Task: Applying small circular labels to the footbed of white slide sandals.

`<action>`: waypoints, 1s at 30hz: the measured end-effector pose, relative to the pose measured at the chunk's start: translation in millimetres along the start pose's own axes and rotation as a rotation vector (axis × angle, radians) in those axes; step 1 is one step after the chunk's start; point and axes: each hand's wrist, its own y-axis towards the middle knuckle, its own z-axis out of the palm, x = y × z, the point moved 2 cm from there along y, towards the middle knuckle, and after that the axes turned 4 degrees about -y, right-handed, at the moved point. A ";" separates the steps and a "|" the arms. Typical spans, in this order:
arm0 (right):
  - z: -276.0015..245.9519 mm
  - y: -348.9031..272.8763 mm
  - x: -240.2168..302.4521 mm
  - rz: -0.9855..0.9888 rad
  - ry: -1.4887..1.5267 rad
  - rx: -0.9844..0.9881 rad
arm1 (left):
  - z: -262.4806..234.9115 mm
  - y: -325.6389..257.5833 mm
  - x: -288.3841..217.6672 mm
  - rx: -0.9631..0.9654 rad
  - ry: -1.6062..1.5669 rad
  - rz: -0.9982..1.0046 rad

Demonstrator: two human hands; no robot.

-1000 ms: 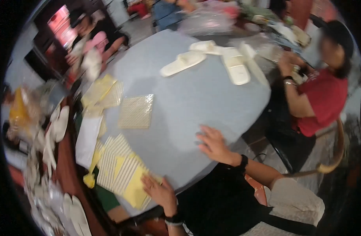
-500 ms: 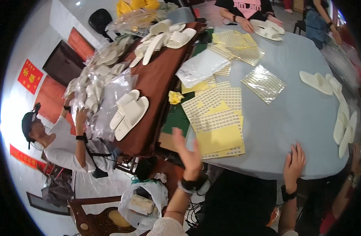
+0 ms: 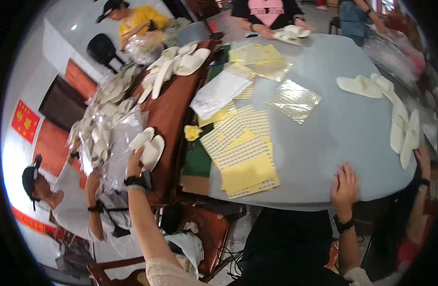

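At the left, my left hand [image 3: 134, 164] reaches over the brown table's near part. Its fingers are closed on the near end of a pair of white open-toed slippers [image 3: 154, 151], covering part of one. My right hand [image 3: 344, 187] lies palm down on the grey tabletop near its front edge, fingers stretched out and holding nothing. Between the hands, nearer the middle, are overlapping yellow sticker sheets [image 3: 250, 174] with rows of small printed labels. A crumpled yellow paper [image 3: 192, 132] lies left of them.
More white slippers lie on the brown table [image 3: 173, 112] and along the grey table's right edge [image 3: 399, 126]. A white plastic packet [image 3: 221, 93] and a shiny wrapped sheet pack [image 3: 294, 101] are farther back. Co-workers sit around, one at left beside bagged slippers [image 3: 100, 136].
My left hand has moved left from above the sticker sheets to the slippers on the brown table. My right hand stays on the grey table. The view has turned, shifting the scene left.
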 end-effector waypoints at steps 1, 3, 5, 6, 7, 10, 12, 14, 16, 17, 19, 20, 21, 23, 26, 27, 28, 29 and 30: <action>-0.7 -0.8 0.5 0.001 0.012 -0.004 | 9.5 -7.0 -4.2 -0.030 0.079 0.027; -1.4 -1.2 0.4 0.007 -0.005 -0.006 | 41.3 -26.2 -18.6 -0.069 0.117 0.135; -0.7 -0.5 -0.3 0.022 0.002 -0.007 | 87.0 -62.9 -25.8 -0.019 -0.046 0.195; -0.4 -0.2 -0.2 0.021 0.006 0.013 | 114.4 -81.5 -30.7 0.108 -0.164 0.163; -1.1 0.1 0.2 0.023 0.000 0.008 | 142.0 -111.6 -32.4 0.265 -0.278 0.227; -8.5 1.5 3.0 0.032 0.209 0.161 | 227.2 -188.1 -33.5 0.366 -0.467 -0.091; -15.8 -5.0 16.7 0.106 0.700 0.355 | 286.3 -240.1 -32.6 0.396 -0.639 -0.171; -25.6 -20.5 39.6 0.124 1.104 0.458 | 345.2 -282.0 -30.5 0.441 -0.746 -0.163; -36.5 -30.6 50.1 0.104 1.222 0.448 | 387.6 -315.1 -25.8 0.556 -0.900 -0.201; -38.7 -31.8 52.1 0.173 1.144 0.285 | 405.4 -326.4 -19.3 0.486 -0.910 -0.268; -32.9 -22.9 42.4 0.347 1.117 0.182 | 430.0 -340.2 -6.0 0.502 -0.712 -0.346; -27.6 -18.2 33.7 0.488 1.277 0.104 | 439.3 -341.2 0.4 0.615 -0.789 -0.392; -24.6 -9.9 16.1 0.487 1.130 0.106 | 442.8 -340.8 9.1 0.643 -0.827 -0.400; -22.5 -1.5 -18.8 0.533 0.967 0.085 | 437.8 -344.2 29.3 0.701 -0.852 -0.478; -22.4 -3.3 -50.3 0.258 -0.007 0.117 | 404.9 -335.4 55.0 0.577 -0.382 0.069; -16.3 -5.1 -53.9 0.315 0.150 0.108 | 396.9 -331.4 61.0 0.623 -0.056 0.291; -11.6 -6.9 -56.1 0.376 0.326 0.102 | 394.0 -329.5 67.0 0.651 0.259 0.520; -9.2 -8.1 -56.7 0.392 0.292 0.085 | 396.2 -331.2 74.2 0.687 0.254 0.516; -5.8 -6.6 -54.9 0.352 0.266 0.086 | 398.5 -332.6 79.6 0.660 0.450 0.631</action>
